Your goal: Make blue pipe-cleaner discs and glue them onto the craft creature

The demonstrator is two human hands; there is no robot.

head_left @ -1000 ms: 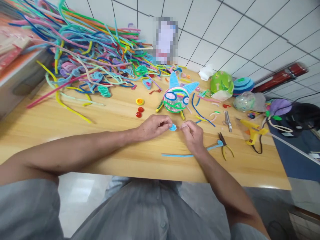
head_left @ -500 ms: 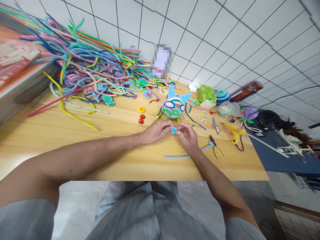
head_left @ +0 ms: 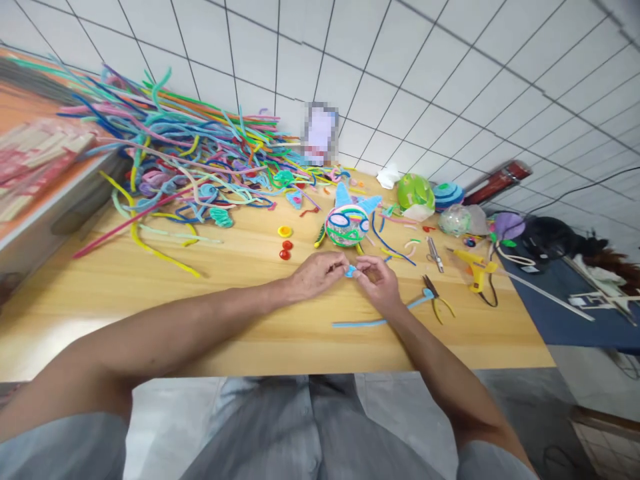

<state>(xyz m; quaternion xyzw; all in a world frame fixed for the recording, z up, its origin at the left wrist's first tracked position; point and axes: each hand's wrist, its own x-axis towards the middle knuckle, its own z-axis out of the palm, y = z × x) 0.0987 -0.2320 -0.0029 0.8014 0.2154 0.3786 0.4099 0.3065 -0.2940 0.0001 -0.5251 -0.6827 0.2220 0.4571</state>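
Note:
A small coiled piece of light-blue pipe cleaner [head_left: 351, 271] is pinched between my two hands, just above the wooden table. My left hand [head_left: 320, 275] grips its left side with thumb and forefinger. On the other side, the fingertips of my right hand [head_left: 377, 280] close on it. Right behind them stands a round figure [head_left: 346, 225] with pointed blue ears and pink, blue and green pipe-cleaner bands. A straight light-blue pipe cleaner [head_left: 359, 325] lies partly under my right wrist, its curled end beside the yellow-handled pliers [head_left: 438, 301].
A tangled heap of coloured pipe cleaners [head_left: 200, 153] fills the back left. Red and yellow coils [head_left: 285, 245] lie left of the figure. A cutter knife [head_left: 435, 254], a yellow glue gun [head_left: 476, 267] with its cord and a green ball [head_left: 415, 193] are at the right.
The whole view has shifted slightly, so the scene sits a little lower. Both hands keep their pinch on the blue coil, with only slight finger movement.

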